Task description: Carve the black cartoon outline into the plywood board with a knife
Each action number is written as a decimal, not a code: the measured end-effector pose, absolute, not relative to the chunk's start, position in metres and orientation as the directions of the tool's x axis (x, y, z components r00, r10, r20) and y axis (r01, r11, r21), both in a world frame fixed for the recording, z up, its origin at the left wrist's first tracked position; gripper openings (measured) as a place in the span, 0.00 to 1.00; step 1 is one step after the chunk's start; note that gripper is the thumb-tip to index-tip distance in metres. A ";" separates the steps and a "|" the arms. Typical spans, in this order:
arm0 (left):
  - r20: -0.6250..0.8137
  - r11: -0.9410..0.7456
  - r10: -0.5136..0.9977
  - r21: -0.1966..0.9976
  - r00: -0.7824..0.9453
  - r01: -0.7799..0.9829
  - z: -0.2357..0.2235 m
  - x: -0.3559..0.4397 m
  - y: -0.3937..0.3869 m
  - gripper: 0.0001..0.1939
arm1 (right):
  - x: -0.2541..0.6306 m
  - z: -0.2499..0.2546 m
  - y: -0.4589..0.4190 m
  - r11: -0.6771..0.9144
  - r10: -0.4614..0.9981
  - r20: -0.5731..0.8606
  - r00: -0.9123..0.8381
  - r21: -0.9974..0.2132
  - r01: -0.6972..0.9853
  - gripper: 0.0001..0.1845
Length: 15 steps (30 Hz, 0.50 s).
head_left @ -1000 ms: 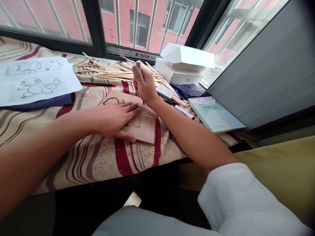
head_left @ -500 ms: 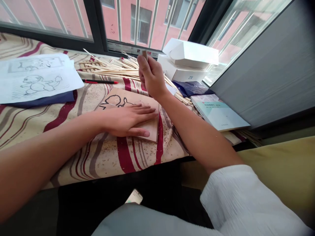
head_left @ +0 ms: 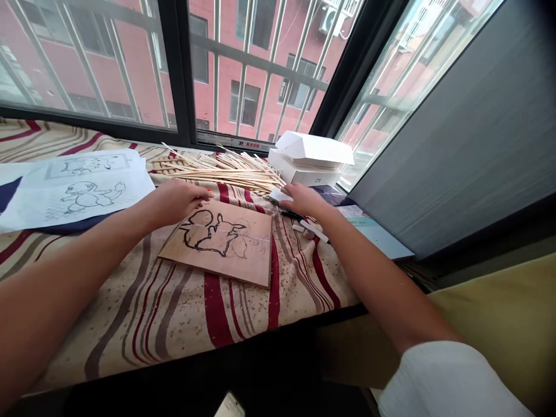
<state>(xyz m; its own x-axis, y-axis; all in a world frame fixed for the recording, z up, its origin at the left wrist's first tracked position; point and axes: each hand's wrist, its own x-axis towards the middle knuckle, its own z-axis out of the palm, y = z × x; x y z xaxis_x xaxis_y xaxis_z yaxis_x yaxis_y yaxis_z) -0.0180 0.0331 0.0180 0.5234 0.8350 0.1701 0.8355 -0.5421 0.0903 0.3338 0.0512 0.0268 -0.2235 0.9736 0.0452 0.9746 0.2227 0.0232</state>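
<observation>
A flat wooden board (head_left: 256,263) lies on the striped cloth, bearing a thick black outline of a cartoon figure and fainter pencil lines. My left hand (head_left: 178,200) is at the board's upper left corner, its fingers loosely bent and apart. A red tip of the pen (head_left: 208,189) peeks out just beyond these fingers; the rest is hidden. To the right of the board, my right hand (head_left: 306,201) reaches down with extended fingers over a small white piece (head_left: 280,196). Close beneath it lie dark slim items (head_left: 292,215) and a white stick (head_left: 313,230).
Thin wooden sticks (head_left: 226,174) are heaped by the window. A white box (head_left: 304,168) and a pale book (head_left: 377,234) stand and lie at the right. Paper with cartoon sketches (head_left: 91,185) is on the left. Wood crumbs dot the striped cloth (head_left: 182,313). Below the edge, a phone (head_left: 230,405) shows.
My left hand has moved off the board to its upper left corner. My right hand, earlier raised in a fist around a wooden handle, has come down at the right; the handle no longer shows.
</observation>
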 end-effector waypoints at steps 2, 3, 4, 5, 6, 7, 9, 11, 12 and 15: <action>0.231 -0.523 0.841 0.115 0.489 0.845 0.020 -0.020 0.034 0.29 | 0.332 0.012 0.051 0.190 0.980 0.040 -0.192 0.060 0.980 0.26; 0.249 -0.526 0.837 0.121 0.487 0.842 0.021 -0.021 0.034 0.28 | 0.332 0.007 0.052 0.182 0.982 0.043 -0.185 0.067 0.981 0.27; 0.254 -0.536 0.829 0.112 0.497 0.837 0.020 -0.022 0.035 0.28 | 0.332 0.004 0.054 0.176 0.983 0.044 -0.180 0.072 0.982 0.28; 0.249 -0.548 0.821 0.093 0.513 0.832 0.019 -0.024 0.036 0.28 | 0.333 0.003 0.057 0.174 0.983 0.043 -0.177 0.070 0.982 0.27; 0.236 -0.558 0.814 0.065 0.531 0.827 0.017 -0.025 0.038 0.29 | 0.334 0.004 0.060 0.172 0.984 0.040 -0.174 0.063 0.983 0.27; 0.221 -0.560 0.812 0.038 0.540 0.828 0.016 -0.026 0.039 0.29 | 0.336 0.007 0.063 0.167 0.985 0.041 -0.169 0.052 0.985 0.26; 0.206 -0.538 0.827 0.014 0.524 0.843 0.013 -0.027 0.041 0.29 | 0.336 0.016 0.062 0.146 0.985 0.093 -0.147 0.010 0.989 0.25; 0.212 -0.495 0.851 0.018 0.480 0.869 0.012 -0.029 0.043 0.29 | 0.326 0.028 0.046 0.163 0.968 0.204 -0.147 -0.063 0.985 0.24; 0.220 -0.475 0.861 0.024 0.459 0.879 0.012 -0.030 0.044 0.30 | 0.315 0.033 0.032 0.211 0.947 0.272 -0.169 -0.132 0.969 0.23; 0.230 -0.455 0.872 0.054 0.432 0.889 0.013 -0.031 0.044 0.32 | 0.272 0.036 -0.030 0.495 0.865 0.275 -0.419 -0.341 0.799 0.22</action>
